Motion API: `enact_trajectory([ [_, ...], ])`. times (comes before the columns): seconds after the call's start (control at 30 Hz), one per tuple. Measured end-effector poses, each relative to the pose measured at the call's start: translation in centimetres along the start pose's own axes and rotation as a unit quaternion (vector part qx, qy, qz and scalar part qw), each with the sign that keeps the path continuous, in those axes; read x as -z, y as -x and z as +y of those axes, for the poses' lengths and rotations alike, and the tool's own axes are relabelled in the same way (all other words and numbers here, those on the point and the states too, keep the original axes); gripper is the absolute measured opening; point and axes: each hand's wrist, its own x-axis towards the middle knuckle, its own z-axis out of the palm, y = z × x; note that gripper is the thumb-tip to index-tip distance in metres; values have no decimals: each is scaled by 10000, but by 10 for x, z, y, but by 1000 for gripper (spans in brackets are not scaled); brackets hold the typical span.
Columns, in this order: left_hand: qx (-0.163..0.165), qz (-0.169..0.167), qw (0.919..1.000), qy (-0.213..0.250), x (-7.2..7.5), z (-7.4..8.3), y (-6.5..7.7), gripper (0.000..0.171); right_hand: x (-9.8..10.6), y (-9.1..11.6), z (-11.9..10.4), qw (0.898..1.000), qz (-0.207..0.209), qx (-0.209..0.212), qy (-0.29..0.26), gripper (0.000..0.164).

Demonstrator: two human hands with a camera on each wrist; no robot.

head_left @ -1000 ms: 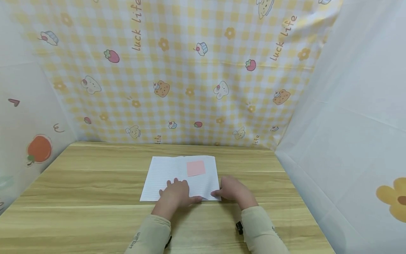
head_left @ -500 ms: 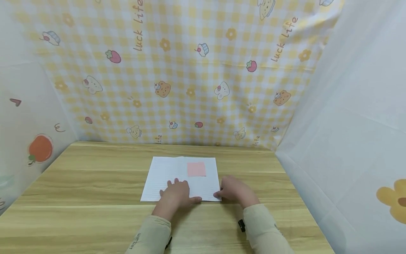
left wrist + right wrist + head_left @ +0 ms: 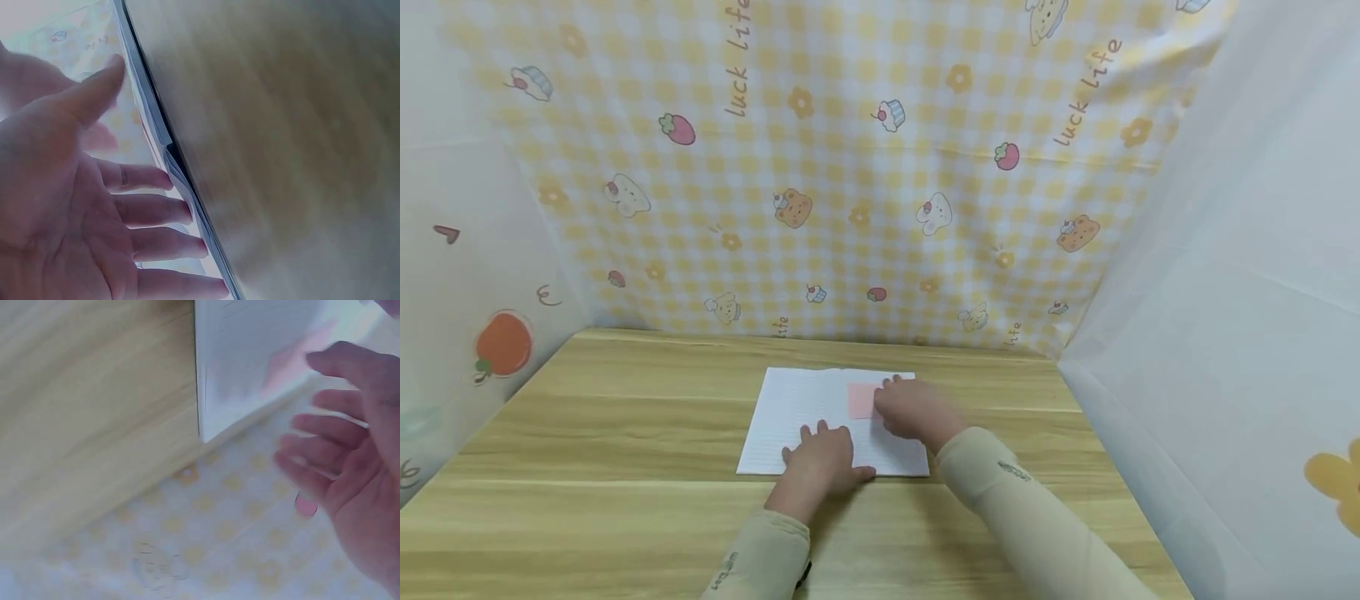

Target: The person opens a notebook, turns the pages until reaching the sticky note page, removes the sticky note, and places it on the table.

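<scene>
An open lined notebook [image 3: 786,396] lies flat on the wooden table. On its right page is a pink sticky note [image 3: 861,402], its right part hidden behind my right hand [image 3: 916,410]. My left hand [image 3: 822,462] rests spread across the lower middle of the pages, thumb along the near edge. In the left wrist view its fingertips [image 3: 199,247] lie right at the notebook's edge. The right wrist view has my right hand [image 3: 359,447] with fingers loosely bent and apart, nothing between them, its thumb beside the pink note [image 3: 294,359].
Light wood tabletop [image 3: 647,433] surrounds the notebook on all sides. Behind it hangs a yellow checked cloth [image 3: 850,167] with cartoon prints. White sheets [image 3: 1247,292] close off the left and right sides.
My right hand has left the notebook's lower right corner and moved up and left to the pink note. The lifted right page now lies flatter. My left hand stays in place.
</scene>
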Motion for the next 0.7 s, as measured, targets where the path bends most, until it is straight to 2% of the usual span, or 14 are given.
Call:
enact_trajectory([
  [0.07,-12,-2,10000,-96,-1,0,0,88,3,-7,-10,9990,7,304,338,27],
  [0.17,-65,-50,9997,-228,-2,-1,1,90,0,-18,-23,9942,121,625,870,22],
  [0.37,-50,-126,9997,-216,1,-1,1,86,-15,-37,-37,9841,401,792,1540,21],
  [0.53,-62,-113,9997,-219,2,1,1,85,-22,-47,-39,9840,538,701,1545,21],
  [0.7,-80,-113,9997,-223,1,2,0,85,-22,-50,-37,9918,450,364,1142,41],
])
